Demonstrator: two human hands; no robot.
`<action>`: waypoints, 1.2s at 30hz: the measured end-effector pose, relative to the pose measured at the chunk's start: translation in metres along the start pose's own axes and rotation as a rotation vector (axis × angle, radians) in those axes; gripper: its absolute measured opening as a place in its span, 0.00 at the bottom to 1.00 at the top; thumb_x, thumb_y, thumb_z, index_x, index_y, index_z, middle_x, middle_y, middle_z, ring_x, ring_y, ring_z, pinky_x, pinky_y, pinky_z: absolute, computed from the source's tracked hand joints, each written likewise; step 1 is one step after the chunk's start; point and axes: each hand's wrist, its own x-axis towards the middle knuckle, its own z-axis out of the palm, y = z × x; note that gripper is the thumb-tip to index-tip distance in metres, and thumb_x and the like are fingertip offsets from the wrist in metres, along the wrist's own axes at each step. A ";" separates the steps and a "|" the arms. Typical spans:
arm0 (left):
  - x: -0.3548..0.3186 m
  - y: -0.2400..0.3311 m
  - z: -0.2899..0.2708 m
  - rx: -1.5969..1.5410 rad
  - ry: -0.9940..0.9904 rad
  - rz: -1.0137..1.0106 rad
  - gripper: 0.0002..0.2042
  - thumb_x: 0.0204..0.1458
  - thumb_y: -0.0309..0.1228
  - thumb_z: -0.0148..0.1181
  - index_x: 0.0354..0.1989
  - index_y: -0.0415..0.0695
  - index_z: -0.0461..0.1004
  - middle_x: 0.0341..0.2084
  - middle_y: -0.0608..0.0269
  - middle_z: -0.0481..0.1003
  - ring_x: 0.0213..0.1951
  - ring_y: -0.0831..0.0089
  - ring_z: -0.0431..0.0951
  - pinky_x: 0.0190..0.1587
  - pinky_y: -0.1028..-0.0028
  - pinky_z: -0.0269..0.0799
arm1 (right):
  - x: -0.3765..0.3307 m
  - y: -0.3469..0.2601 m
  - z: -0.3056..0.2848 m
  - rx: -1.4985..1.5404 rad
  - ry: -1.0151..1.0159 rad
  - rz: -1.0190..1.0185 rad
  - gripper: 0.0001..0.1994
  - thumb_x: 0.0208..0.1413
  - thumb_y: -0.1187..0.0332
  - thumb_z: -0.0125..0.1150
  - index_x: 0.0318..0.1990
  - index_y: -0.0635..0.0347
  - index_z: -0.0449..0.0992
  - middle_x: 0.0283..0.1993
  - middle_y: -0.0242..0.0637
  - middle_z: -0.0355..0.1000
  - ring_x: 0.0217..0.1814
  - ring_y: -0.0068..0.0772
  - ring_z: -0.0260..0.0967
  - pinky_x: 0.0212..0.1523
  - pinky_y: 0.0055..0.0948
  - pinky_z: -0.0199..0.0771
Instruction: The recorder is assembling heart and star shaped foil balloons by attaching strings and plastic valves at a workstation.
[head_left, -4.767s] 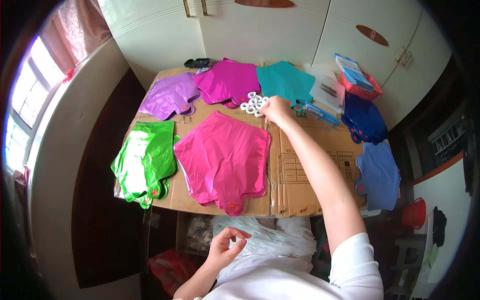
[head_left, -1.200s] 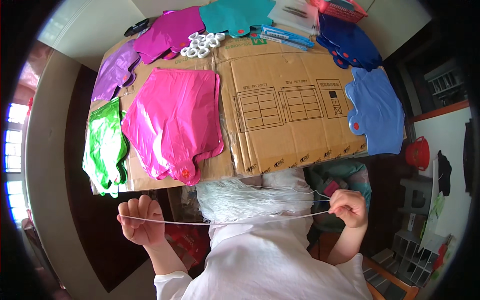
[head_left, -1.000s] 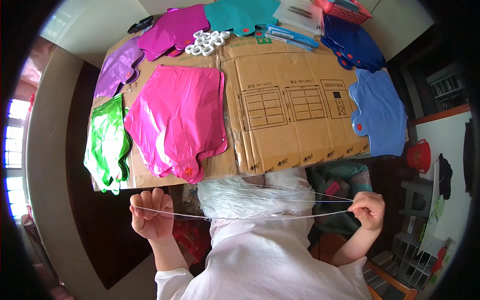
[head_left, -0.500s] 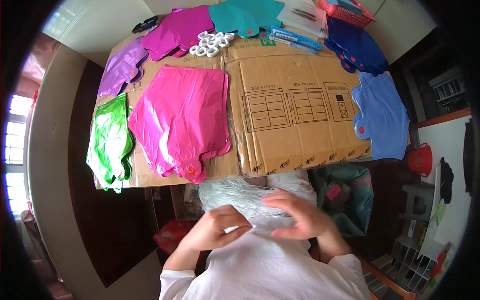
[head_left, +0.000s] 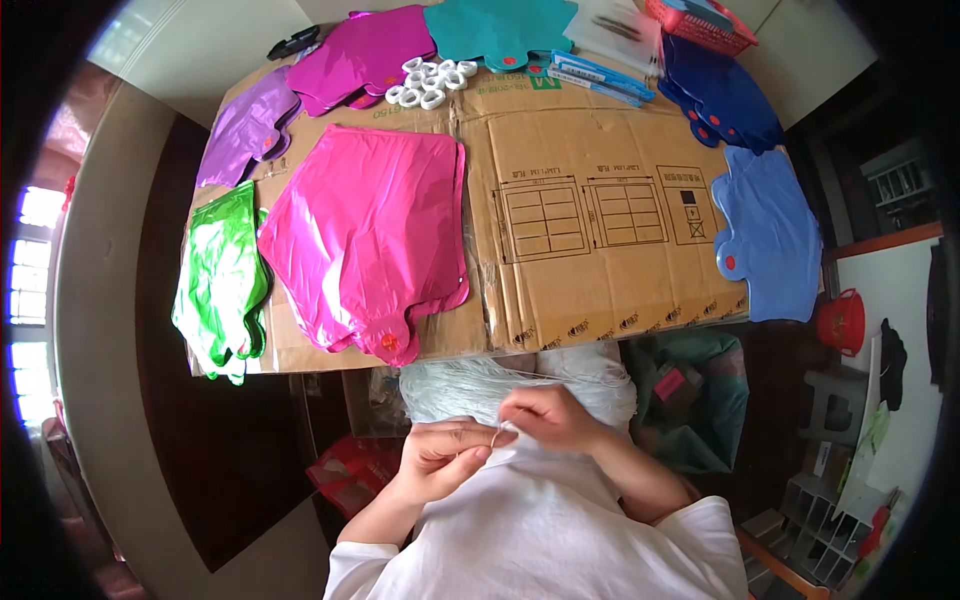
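Both my hands are close together in front of my white shirt, below the table edge. A thin white string runs between them. My left hand pinches it between thumb and fingers. My right hand, its fingers curled and slightly blurred, grips it just to the right. Beneath and beyond my hands lies a large bundle of white string. The nearest thing on the table is a stack of flat, shiny pink foil balloons with a red spot on the tab.
Cardboard covers the table. Flat green, purple, magenta, teal, navy and light-blue foil pieces ring it. White rings, blue packets and a red basket sit farther back.
My right hand has moved left toward my left hand and its fingers have closed from spread to gripping. String now shows between the two hands.
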 end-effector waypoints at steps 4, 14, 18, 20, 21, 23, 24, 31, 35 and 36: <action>0.011 -0.003 0.001 0.596 0.162 0.370 0.12 0.35 0.16 0.63 0.32 0.39 0.76 0.27 0.60 0.78 0.22 0.71 0.74 0.25 0.76 0.69 | -0.005 -0.004 0.026 -0.305 0.095 -0.139 0.04 0.51 0.71 0.53 0.29 0.61 0.71 0.19 0.41 0.69 0.21 0.42 0.69 0.21 0.36 0.66; -0.003 -0.014 -0.021 -1.041 0.181 -0.472 0.05 0.47 0.23 0.56 0.26 0.33 0.74 0.22 0.50 0.76 0.21 0.74 0.69 0.22 0.79 0.62 | -0.025 0.030 0.002 0.269 -0.023 -0.021 0.08 0.58 0.67 0.52 0.32 0.61 0.72 0.21 0.30 0.66 0.23 0.18 0.60 0.25 0.21 0.60; -0.006 -0.013 -0.017 -1.159 0.212 -0.414 0.04 0.48 0.23 0.56 0.27 0.36 0.75 0.23 0.52 0.76 0.23 0.73 0.71 0.25 0.78 0.65 | -0.029 0.032 -0.009 0.475 0.034 0.187 0.10 0.60 0.65 0.50 0.31 0.62 0.72 0.29 0.27 0.68 0.31 0.14 0.58 0.32 0.17 0.59; -0.003 -0.016 -0.009 -1.029 0.319 -0.362 0.03 0.47 0.21 0.57 0.29 0.36 0.76 0.25 0.54 0.77 0.24 0.74 0.72 0.25 0.77 0.67 | -0.023 0.021 0.001 0.084 0.075 0.052 0.07 0.56 0.67 0.53 0.30 0.61 0.72 0.24 0.33 0.69 0.26 0.24 0.67 0.28 0.25 0.65; -0.002 -0.018 -0.007 -0.963 0.370 -0.335 0.04 0.46 0.21 0.58 0.30 0.36 0.76 0.25 0.55 0.77 0.24 0.74 0.72 0.26 0.77 0.67 | -0.024 0.018 0.008 -0.078 0.055 -0.032 0.06 0.54 0.68 0.54 0.29 0.61 0.72 0.22 0.35 0.69 0.25 0.28 0.68 0.27 0.27 0.66; 0.002 -0.025 -0.008 -0.119 0.323 -0.080 0.06 0.45 0.20 0.59 0.33 0.39 0.77 0.28 0.56 0.77 0.24 0.74 0.72 0.26 0.78 0.67 | -0.025 0.003 0.013 -0.320 -0.008 -0.220 0.02 0.47 0.72 0.59 0.28 0.60 0.74 0.19 0.40 0.69 0.20 0.37 0.70 0.21 0.32 0.67; 0.006 -0.028 -0.009 0.301 0.283 0.052 0.08 0.45 0.20 0.59 0.35 0.40 0.77 0.30 0.56 0.78 0.23 0.74 0.72 0.26 0.78 0.67 | -0.028 -0.005 0.014 -0.351 -0.028 -0.291 0.01 0.47 0.73 0.59 0.27 0.60 0.74 0.18 0.38 0.69 0.18 0.37 0.69 0.19 0.30 0.67; 0.006 -0.016 -0.002 0.476 -0.098 0.289 0.10 0.36 0.19 0.61 0.30 0.42 0.77 0.27 0.68 0.77 0.27 0.72 0.69 0.33 0.76 0.64 | -0.018 -0.032 -0.010 -0.174 0.382 -0.230 0.02 0.46 0.77 0.56 0.29 0.60 0.72 0.20 0.35 0.69 0.18 0.33 0.68 0.20 0.27 0.65; 0.003 -0.023 0.000 0.014 -0.024 0.166 0.08 0.40 0.18 0.60 0.31 0.39 0.77 0.24 0.67 0.76 0.28 0.72 0.69 0.34 0.75 0.64 | -0.014 -0.012 0.013 -0.318 0.182 -0.190 0.03 0.46 0.76 0.58 0.30 0.60 0.72 0.21 0.38 0.69 0.20 0.36 0.69 0.21 0.32 0.66; 0.003 -0.024 0.000 -0.088 0.021 0.138 0.08 0.41 0.18 0.60 0.32 0.38 0.77 0.23 0.66 0.76 0.28 0.72 0.69 0.34 0.75 0.64 | -0.015 -0.017 0.022 -0.270 0.246 -0.302 0.03 0.46 0.76 0.59 0.29 0.61 0.72 0.21 0.38 0.69 0.21 0.37 0.69 0.22 0.33 0.67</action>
